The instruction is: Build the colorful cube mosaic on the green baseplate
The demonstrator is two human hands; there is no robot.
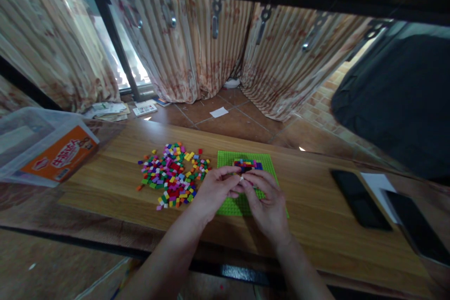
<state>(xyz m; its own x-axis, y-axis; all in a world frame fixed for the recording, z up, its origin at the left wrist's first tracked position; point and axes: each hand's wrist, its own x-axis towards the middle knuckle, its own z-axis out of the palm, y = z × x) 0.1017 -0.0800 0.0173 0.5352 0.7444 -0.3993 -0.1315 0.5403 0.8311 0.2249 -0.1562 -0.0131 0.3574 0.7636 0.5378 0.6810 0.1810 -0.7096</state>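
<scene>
My left hand and my right hand meet over the green studded baseplate. Both are closed, their fingertips pinched together around a small white toy brick. Just beyond the fingers, a low block of multicoloured toy bricks sits on the plate, partly hidden by my hands. A loose pile of small coloured bricks spreads over the table to the left of my left hand.
The wooden table bears a clear plastic tub with an orange label at far left. On the right lie a black phone-like slab, a white paper and a second dark slab. Curtains hang behind.
</scene>
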